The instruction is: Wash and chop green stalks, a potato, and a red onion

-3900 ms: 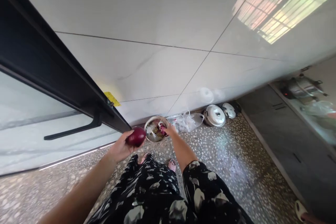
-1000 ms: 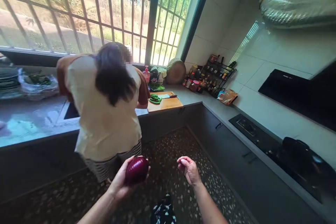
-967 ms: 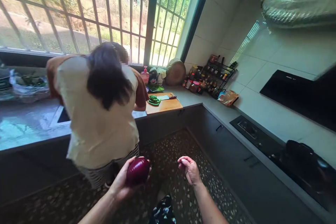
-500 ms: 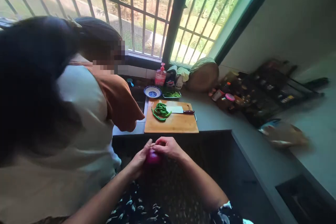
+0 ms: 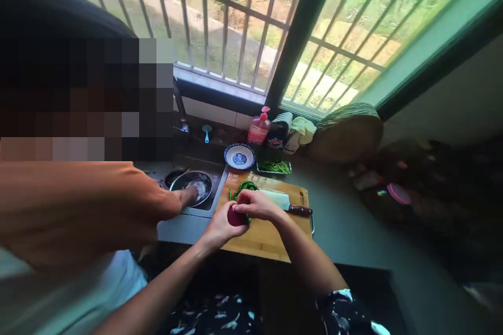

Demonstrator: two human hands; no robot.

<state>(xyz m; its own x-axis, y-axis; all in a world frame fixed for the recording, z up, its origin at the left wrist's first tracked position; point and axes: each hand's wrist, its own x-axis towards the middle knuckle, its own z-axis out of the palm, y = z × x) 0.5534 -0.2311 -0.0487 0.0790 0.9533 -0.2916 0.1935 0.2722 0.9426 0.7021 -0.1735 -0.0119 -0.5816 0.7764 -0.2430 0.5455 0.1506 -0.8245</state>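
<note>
A round purple-red onion (image 5: 237, 217) is cupped in my left hand (image 5: 218, 231), over the near half of a wooden cutting board (image 5: 267, 243). My right hand (image 5: 257, 205) is closed at the onion's top, fingertips pinching its skin. Behind my hands, green peppers (image 5: 247, 186) lie on the board, partly hidden by my right hand. A cleaver (image 5: 277, 199) with a dark handle rests on the board to their right.
At the left, another person's hand (image 5: 191, 195) is in a metal bowl (image 5: 173, 188) in the sink. Behind the board stand a blue-and-white plate (image 5: 239, 158), a tray of cut greens (image 5: 274, 167) and a pink pump bottle (image 5: 259, 128). A round basket (image 5: 346, 136) leans at the window.
My hands have moved forward with the onion, from in front of the counter to over the board. My view has come closer to the counter, and the other person's hand and the bowl now show.
</note>
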